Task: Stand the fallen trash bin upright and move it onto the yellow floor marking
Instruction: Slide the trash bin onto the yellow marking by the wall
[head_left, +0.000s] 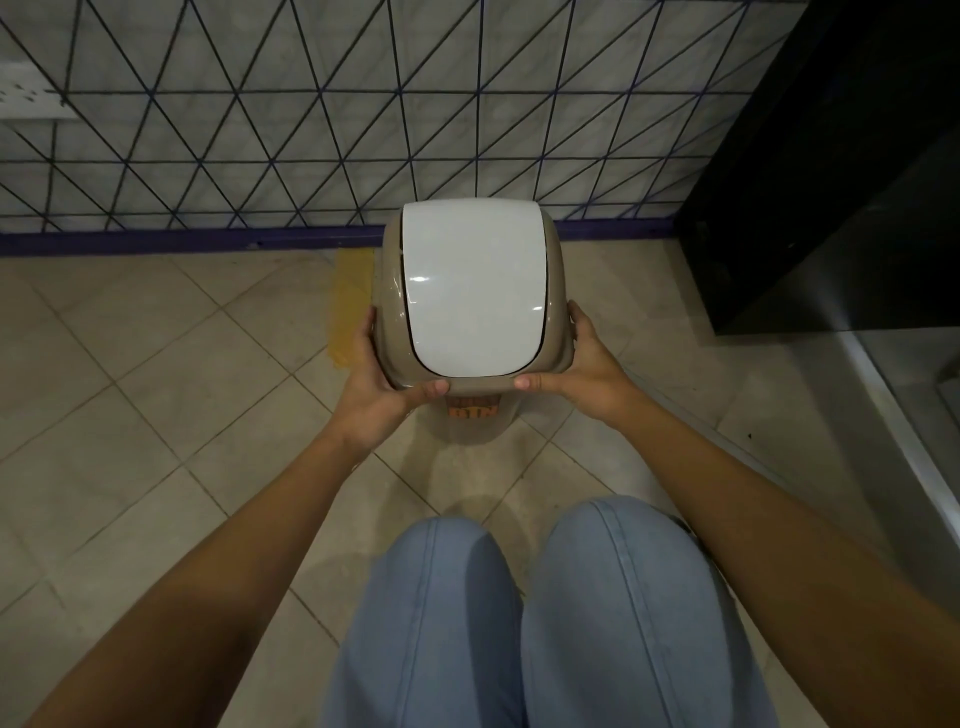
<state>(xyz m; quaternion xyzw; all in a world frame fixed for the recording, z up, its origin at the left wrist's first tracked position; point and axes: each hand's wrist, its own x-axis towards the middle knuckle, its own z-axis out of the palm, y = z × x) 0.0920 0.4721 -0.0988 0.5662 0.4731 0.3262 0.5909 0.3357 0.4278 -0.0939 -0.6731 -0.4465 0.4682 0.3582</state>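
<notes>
A beige trash bin (472, 415) with a white swing lid (475, 286) stands upright close to the tiled wall, seen from above. An orange label shows on its near side. My left hand (382, 376) grips the lid rim on the left, thumb on the front edge. My right hand (582, 369) grips the rim on the right the same way. A strip of the yellow floor marking (349, 306) shows just left of the bin; the rest of it is hidden under the bin.
A wall with a dark triangular tile pattern (322, 119) and a purple skirting (182, 241) runs behind the bin. A black cabinet (831, 182) stands at the right, with a metal ledge (898, 415) below it. My knees in blue jeans (545, 613) are in the foreground on beige floor tiles.
</notes>
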